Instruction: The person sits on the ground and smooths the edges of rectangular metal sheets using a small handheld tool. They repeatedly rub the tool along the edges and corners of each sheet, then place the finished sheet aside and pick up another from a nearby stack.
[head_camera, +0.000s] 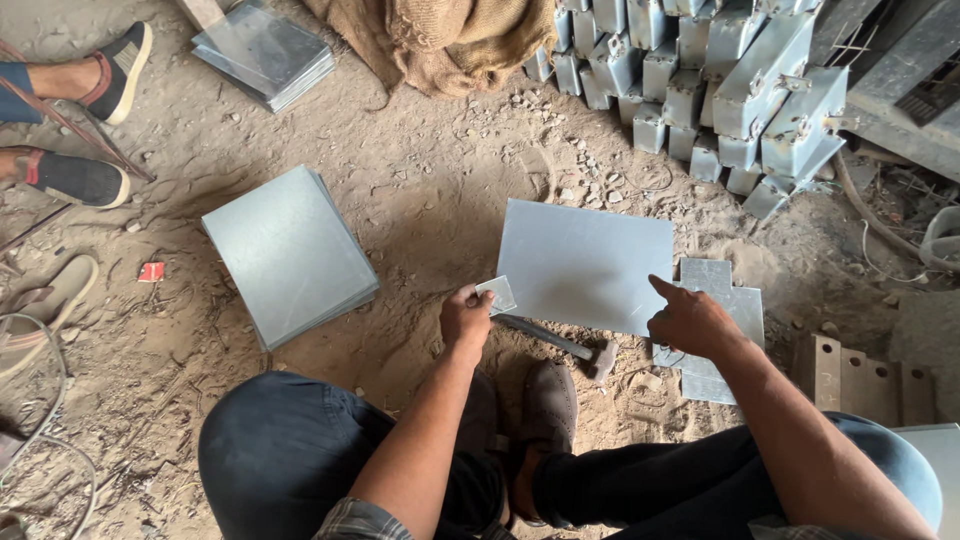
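At the near-left corner of the flat metal sheet (585, 264), the left hand (466, 318) pinches a small metal square (498, 294). The right hand (690, 320) points, index finger on the sheet's near-right edge, grasping nothing. Bare dirt separates sheet from the sheet stack (290, 255) leftward.

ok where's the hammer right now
The hammer lies on the dirt floor at lower centre of the head view, just below the flat metal sheet, between the left hand and right hand.
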